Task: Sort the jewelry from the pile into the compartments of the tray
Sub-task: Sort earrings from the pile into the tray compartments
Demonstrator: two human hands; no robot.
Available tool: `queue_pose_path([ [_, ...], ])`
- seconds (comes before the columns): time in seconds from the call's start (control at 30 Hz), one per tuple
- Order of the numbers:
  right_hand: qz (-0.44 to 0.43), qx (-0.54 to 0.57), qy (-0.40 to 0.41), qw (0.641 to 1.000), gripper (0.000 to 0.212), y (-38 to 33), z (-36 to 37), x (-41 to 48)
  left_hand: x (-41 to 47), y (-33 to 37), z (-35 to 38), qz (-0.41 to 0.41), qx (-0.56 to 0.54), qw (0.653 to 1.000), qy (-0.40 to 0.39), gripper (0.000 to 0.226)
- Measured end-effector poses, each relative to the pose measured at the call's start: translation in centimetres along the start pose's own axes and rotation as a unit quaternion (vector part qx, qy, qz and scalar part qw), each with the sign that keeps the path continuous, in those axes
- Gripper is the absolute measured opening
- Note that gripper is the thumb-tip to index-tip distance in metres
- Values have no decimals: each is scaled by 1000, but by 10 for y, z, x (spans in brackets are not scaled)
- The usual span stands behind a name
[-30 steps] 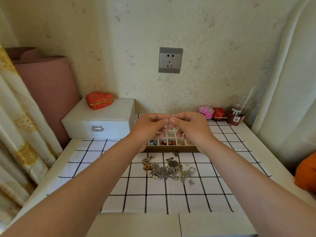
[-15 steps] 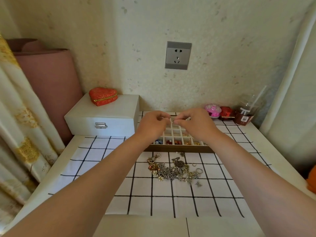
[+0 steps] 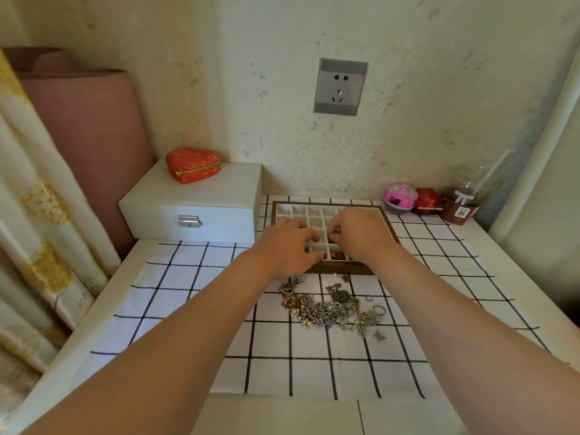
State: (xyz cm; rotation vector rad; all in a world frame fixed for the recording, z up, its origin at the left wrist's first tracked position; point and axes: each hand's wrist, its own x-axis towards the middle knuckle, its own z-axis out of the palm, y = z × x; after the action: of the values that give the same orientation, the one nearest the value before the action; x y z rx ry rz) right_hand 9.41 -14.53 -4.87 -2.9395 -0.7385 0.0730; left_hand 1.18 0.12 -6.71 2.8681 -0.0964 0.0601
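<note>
The wooden tray (image 3: 342, 269) with white compartments lies on the checked cloth near the wall, and red and orange pieces show in its front row. Both of my hands are low over it. My left hand (image 3: 287, 246) rests across the tray's left half with its fingers loosely curled and nothing visible in them. My right hand (image 3: 361, 235) has its fingertips pinched together over a middle compartment, on a jewelry piece too small to make out. The jewelry pile (image 3: 329, 306), a tangle of silver and gold chains, rings and charms, lies on the cloth just in front of the tray.
A white jewelry box (image 3: 194, 211) with a red heart-shaped case (image 3: 193, 164) on top stands at the left against the wall. A pink ball (image 3: 401, 196), a red box (image 3: 428, 199) and a plastic cup (image 3: 464, 199) sit at the back right. Curtains hang on both sides.
Both hands have dropped from above the tray down onto it and have drawn slightly apart. The camera has tilted down and moved closer.
</note>
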Motion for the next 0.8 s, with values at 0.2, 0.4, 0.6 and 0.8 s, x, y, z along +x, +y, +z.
queue_pose_path([
  [0.2,35,-2,66,997,14,1,0,-4,-1,0,3,6,5,1000,0,50],
  [0.4,-19,125,63,990,16,11,-10,-16,-9,5,1,47,-59,995,68,35],
  [0.6,-98,150,-40,983,18,12,-21,-58,-31,25,-15,87,-93,991,37,6],
  [0.8,-100,135,-160,973,14,18,-19,-89,-43,42,-11,94,-136,982,-89,9],
])
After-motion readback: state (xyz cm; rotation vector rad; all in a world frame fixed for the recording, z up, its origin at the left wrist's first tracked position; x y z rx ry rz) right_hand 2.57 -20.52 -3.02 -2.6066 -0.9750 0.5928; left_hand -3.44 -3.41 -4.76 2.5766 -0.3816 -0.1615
